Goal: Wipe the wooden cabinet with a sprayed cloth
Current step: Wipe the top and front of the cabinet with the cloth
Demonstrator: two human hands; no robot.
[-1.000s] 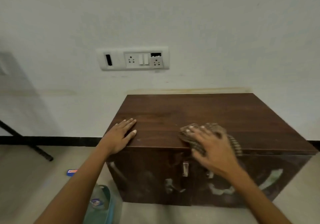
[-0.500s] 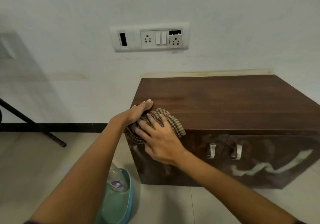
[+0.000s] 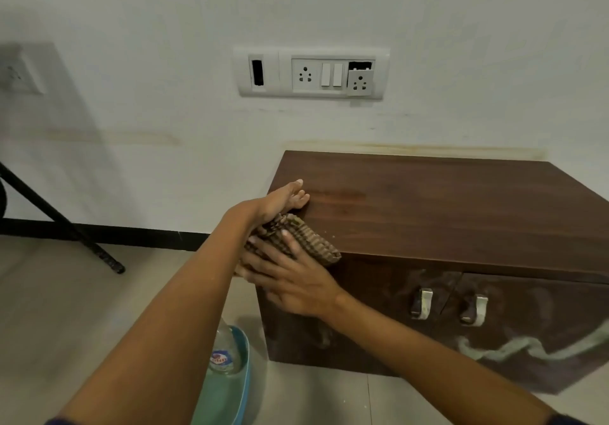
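Observation:
The dark wooden cabinet [image 3: 445, 214] stands against the white wall, with its top and two front doors in view. A brown checked cloth [image 3: 313, 243] lies bunched on the top's front-left corner and hangs a little over the edge. My right hand [image 3: 293, 286] presses flat on the cloth with fingers spread. My left hand [image 3: 280, 200] is cupped against the cabinet's left top edge, just behind the cloth and touching it, its fingertips on the wood. It grips nothing.
A clear plastic bottle [image 3: 224, 352] sits in a teal basin [image 3: 227, 398] on the floor left of the cabinet. Two metal handles [image 3: 421, 302] are on the doors. A white smear [image 3: 527, 349] marks the right door. A black stand leg [image 3: 66, 223] slants at left. A socket panel [image 3: 311, 72] is on the wall.
My right hand has swept the cloth leftward along the top's front edge to the left corner. My left hand has turned from lying flat to cupped beside the cloth. The view has shifted left.

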